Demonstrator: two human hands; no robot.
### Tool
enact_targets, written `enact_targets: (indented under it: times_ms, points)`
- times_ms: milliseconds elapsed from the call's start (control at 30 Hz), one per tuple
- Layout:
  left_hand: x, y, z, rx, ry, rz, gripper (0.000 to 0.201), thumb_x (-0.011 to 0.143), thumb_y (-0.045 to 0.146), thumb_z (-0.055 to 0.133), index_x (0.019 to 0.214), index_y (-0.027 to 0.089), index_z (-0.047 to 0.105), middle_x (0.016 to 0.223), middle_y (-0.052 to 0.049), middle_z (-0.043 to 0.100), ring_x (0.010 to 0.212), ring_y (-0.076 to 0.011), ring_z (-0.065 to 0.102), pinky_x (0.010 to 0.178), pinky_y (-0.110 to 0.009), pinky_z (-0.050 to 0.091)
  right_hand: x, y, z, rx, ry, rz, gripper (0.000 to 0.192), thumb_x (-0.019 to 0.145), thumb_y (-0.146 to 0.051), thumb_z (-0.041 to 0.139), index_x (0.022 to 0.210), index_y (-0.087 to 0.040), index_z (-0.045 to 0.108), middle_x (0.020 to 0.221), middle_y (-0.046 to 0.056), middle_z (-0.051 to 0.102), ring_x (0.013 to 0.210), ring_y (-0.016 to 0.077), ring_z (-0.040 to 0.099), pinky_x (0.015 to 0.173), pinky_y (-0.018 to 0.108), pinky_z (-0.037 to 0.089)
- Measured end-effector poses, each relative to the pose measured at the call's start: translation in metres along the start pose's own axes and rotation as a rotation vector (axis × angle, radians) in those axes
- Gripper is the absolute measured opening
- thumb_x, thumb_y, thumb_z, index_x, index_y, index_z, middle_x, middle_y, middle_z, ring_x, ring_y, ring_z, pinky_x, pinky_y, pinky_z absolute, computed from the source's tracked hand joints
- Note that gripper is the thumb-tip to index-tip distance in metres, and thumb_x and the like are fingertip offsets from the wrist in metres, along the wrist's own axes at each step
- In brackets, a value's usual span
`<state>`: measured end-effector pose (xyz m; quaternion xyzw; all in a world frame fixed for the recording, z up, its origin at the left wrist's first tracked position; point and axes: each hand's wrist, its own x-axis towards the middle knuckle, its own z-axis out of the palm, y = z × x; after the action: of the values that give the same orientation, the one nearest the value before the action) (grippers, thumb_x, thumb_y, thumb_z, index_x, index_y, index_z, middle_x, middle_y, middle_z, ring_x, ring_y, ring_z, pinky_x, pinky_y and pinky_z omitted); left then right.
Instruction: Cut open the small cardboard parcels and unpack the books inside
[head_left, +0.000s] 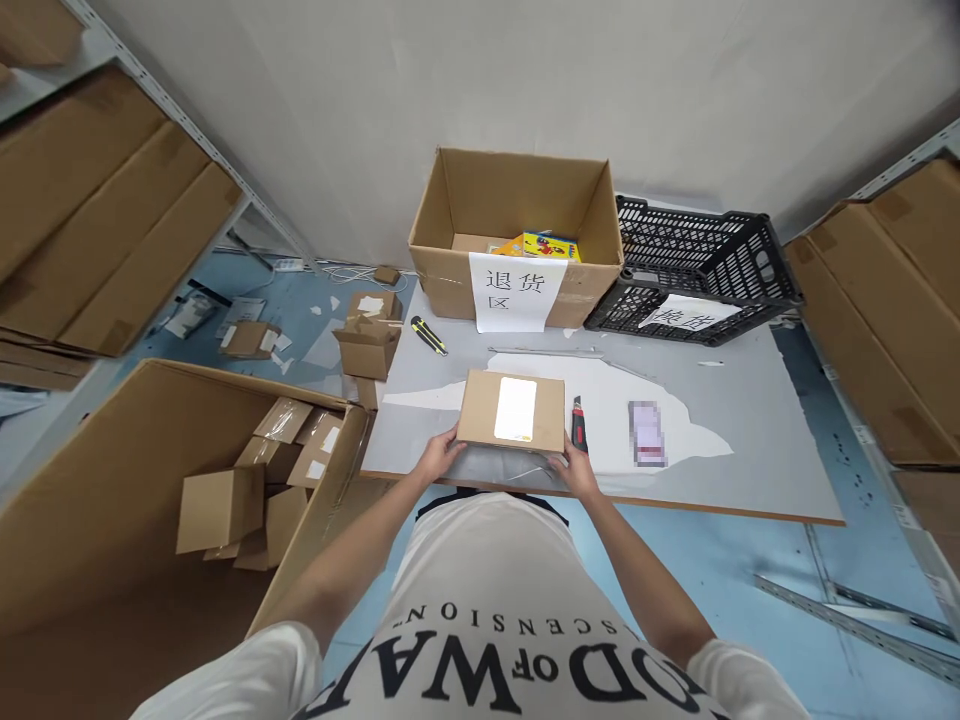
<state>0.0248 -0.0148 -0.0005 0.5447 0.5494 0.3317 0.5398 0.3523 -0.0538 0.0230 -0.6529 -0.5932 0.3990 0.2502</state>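
A small flat cardboard parcel (pixel 480 405) with a white label on top lies on the grey table (pixel 750 440) near its front edge. My left hand (pixel 439 457) grips its near left corner. My right hand (pixel 576 466) holds its near right corner. A red and black utility knife (pixel 578 422) lies on the table just right of the parcel, beside my right hand.
A yellow and black knife (pixel 428 335) lies at the back left. An open cardboard box (pixel 517 215) with a paper sign stands at the back, a black plastic crate (pixel 697 265) beside it. A big carton (pixel 97 500) of small boxes stands on the floor at left. Shelves flank both sides.
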Motion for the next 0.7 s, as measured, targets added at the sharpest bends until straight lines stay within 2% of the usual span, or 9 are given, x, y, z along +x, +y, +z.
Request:
enact_targets:
  times_ms: [133, 233, 367, 533, 633, 700]
  points:
    - [0.002, 0.002, 0.009, -0.002, 0.019, 0.027, 0.057, 0.07, 0.055, 0.06, 0.112, 0.016, 0.063, 0.121, -0.009, 0.061, 0.119, -0.0269, 0.051, 0.105, -0.043, 0.033, 0.003, -0.007, 0.006, -0.061, 0.045, 0.008, 0.052, 0.082, -0.031, 0.048, 0.132, -0.018, 0.047, 0.109, 0.008, 0.068, 0.097, 0.0241, 0.064, 0.086, 0.036, 0.048]
    - [0.003, 0.011, 0.006, 0.021, 0.042, 0.041, 0.052, 0.071, 0.054, 0.059, 0.108, 0.017, 0.065, 0.118, -0.008, 0.064, 0.116, -0.0263, 0.054, 0.103, -0.04, 0.036, 0.005, -0.011, 0.0, -0.088, 0.051, -0.003, 0.051, 0.082, -0.036, 0.047, 0.13, -0.018, 0.049, 0.105, 0.009, 0.069, 0.09, 0.0236, 0.065, 0.081, 0.034, 0.049]
    - [0.006, 0.039, -0.005, 0.164, 0.075, 0.037, 0.044, 0.078, 0.05, 0.053, 0.104, 0.018, 0.067, 0.106, -0.006, 0.069, 0.099, -0.024, 0.062, 0.089, -0.033, 0.046, 0.013, -0.024, -0.019, -0.149, 0.051, -0.008, 0.05, 0.083, -0.046, 0.045, 0.122, -0.017, 0.057, 0.093, 0.008, 0.071, 0.073, 0.0221, 0.064, 0.071, 0.032, 0.049]
    - [0.021, 0.078, -0.016, 0.393, 0.188, 0.049, 0.044, 0.082, 0.05, 0.046, 0.096, 0.016, 0.071, 0.08, -0.001, 0.072, 0.08, -0.0207, 0.063, 0.07, -0.024, 0.046, 0.028, -0.051, -0.042, -0.131, 0.08, -0.013, 0.049, 0.084, -0.052, 0.042, 0.113, -0.019, 0.064, 0.087, 0.007, 0.072, 0.072, 0.0215, 0.063, 0.067, 0.027, 0.045]
    - [0.033, 0.088, -0.017, 0.425, 0.236, 0.024, 0.045, 0.081, 0.051, 0.047, 0.091, 0.016, 0.073, 0.074, 0.001, 0.071, 0.077, -0.0202, 0.063, 0.066, -0.023, 0.044, 0.036, -0.061, -0.047, -0.187, 0.11, -0.004, 0.048, 0.085, -0.055, 0.04, 0.101, -0.02, 0.069, 0.078, 0.006, 0.072, 0.07, 0.0204, 0.062, 0.066, 0.026, 0.043]
    - [0.04, 0.09, -0.016, 0.418, 0.247, -0.009, 0.045, 0.08, 0.051, 0.049, 0.09, 0.016, 0.073, 0.073, 0.0, 0.071, 0.077, -0.0207, 0.064, 0.066, -0.024, 0.045, 0.042, -0.064, -0.048, -0.196, 0.124, -0.001, 0.047, 0.085, -0.055, 0.04, 0.095, -0.02, 0.071, 0.078, 0.005, 0.072, 0.072, 0.0207, 0.062, 0.068, 0.027, 0.043]
